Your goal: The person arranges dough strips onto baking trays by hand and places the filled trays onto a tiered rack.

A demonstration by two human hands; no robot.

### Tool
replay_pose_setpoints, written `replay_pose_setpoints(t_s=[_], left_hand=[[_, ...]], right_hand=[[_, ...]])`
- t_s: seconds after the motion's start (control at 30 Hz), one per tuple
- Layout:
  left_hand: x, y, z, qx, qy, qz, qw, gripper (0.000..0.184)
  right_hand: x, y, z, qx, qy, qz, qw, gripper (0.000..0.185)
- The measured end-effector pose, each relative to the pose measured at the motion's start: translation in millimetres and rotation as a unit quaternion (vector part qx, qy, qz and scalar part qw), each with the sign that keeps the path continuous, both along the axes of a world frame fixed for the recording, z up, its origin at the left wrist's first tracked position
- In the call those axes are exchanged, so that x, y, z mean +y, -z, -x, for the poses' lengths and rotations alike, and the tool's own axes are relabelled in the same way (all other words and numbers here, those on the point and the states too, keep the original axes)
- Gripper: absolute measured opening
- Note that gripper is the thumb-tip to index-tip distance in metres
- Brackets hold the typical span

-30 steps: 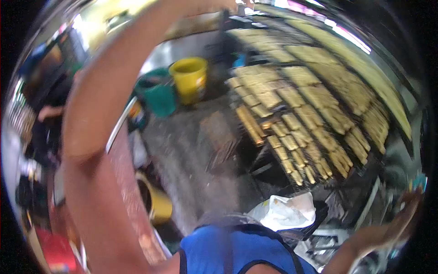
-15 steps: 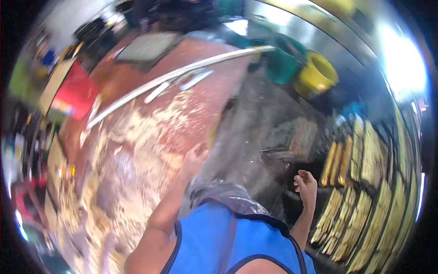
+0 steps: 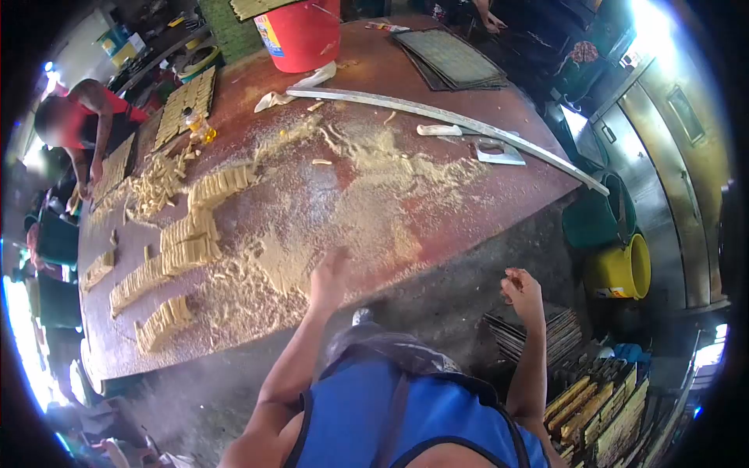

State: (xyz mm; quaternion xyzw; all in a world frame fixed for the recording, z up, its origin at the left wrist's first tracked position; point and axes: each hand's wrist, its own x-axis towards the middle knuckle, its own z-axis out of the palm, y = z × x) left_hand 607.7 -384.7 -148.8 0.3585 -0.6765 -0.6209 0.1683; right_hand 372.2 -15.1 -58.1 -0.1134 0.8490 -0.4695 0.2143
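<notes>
My left hand (image 3: pixel 329 277) is over the near edge of the red-brown table (image 3: pixel 507 191), next to pale flour and crumbs (image 3: pixel 289 257). Its fingers look stretched out, though blurred, and I see nothing in them. Off to the right, above the floor, my right hand (image 3: pixel 523 292) has loosely bent fingers with nothing visible in them. Rows of cut dough strips (image 3: pixel 191 249) lie left of my left hand, with a loose heap of dough pieces (image 3: pixel 160 183) behind. A long pale bar (image 3: pixel 374 100) crosses the table; near it lie a white-handled tool (image 3: pixel 438 130) and a dough scraper (image 3: pixel 499 153).
A red bucket (image 3: pixel 300 39) and stacked flat trays (image 3: pixel 452 58) stand at the back. Another person (image 3: pixel 97 117) bends over a tray at left. Green (image 3: pixel 589 214) and yellow (image 3: pixel 632 265) buckets, stacked trays (image 3: pixel 538 331) and racked filled trays (image 3: pixel 593 405) are at right.
My view has swung right to left, bringing the table, its dough rows and the other person into fuller sight. Both hands stay low in front of me, apparently empty.
</notes>
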Motion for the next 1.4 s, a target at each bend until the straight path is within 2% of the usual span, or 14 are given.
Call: replay_pose_setpoints(t_s=[0.07,0.13,0.27,0.43,0.57,0.63,0.73,0.77,0.87,0.97,1.1,1.17,1.23,1.4], left_hand=[[-16.8,-22.2,6.4,-0.027,0.034,0.012,0.999,0.034],[-31.8,-21.5,12.3,-0.070,0.078,0.013,0.994,0.034],[-52.1,-29.9,34.4,0.011,0.075,0.074,0.994,0.039],[-65.8,-62.0,50.4,-0.200,0.117,0.284,0.930,0.050],[-55.5,-75.6,54.0,-0.361,0.030,0.250,0.898,0.061],[-43.0,-81.7,53.7,-0.490,-0.034,0.115,0.863,0.077],[-29.7,-65.8,42.2,-0.526,0.026,0.146,0.837,0.092],[-27.3,-63.7,41.0,-0.532,0.019,0.142,0.834,0.092],[-28.7,-59.5,42.6,-0.546,0.037,0.168,0.820,0.097],[-27.9,-59.9,46.4,-0.541,-0.007,0.129,0.831,0.097],[-23.1,-55.3,50.6,-0.540,-0.021,0.109,0.834,0.108],[-22.6,-54.1,51.8,-0.551,-0.030,0.125,0.825,0.110],[-22.3,-59.1,52.6,-0.540,-0.023,0.127,0.831,0.109],[-21.1,-62.0,53.4,-0.546,-0.035,0.131,0.827,0.106]], right_hand=[[-14.8,2.7,7.4,0.036,-0.023,-0.044,0.998,0.029],[-35.8,-9.4,26.0,-0.040,0.011,0.045,0.998,0.030],[-72.2,-14.8,113.5,-0.089,0.024,0.155,0.984,0.044],[-165.0,-26.0,253.3,-0.083,0.003,0.231,0.969,0.059],[-266.8,2.2,386.2,-0.198,-0.004,0.270,0.942,0.067],[-302.5,40.0,438.1,-0.274,-0.001,0.270,0.923,0.070],[-377.1,106.9,515.8,-0.390,0.198,0.315,0.842,0.057],[-398.2,120.7,529.2,-0.398,0.192,0.312,0.841,0.057],[-449.3,140.8,547.9,-0.366,0.346,0.416,0.757,0.044],[-467.8,140.1,554.5,-0.399,0.369,0.428,0.722,0.040],[-477.8,133.8,569.9,-0.431,0.332,0.345,0.765,0.032],[-484.5,146.3,582.6,-0.442,0.277,0.417,0.745,0.022],[-478.4,134.1,572.3,-0.353,0.198,0.494,0.769,0.016],[-446.4,113.9,586.2,-0.408,0.040,0.525,0.746,0.018]])
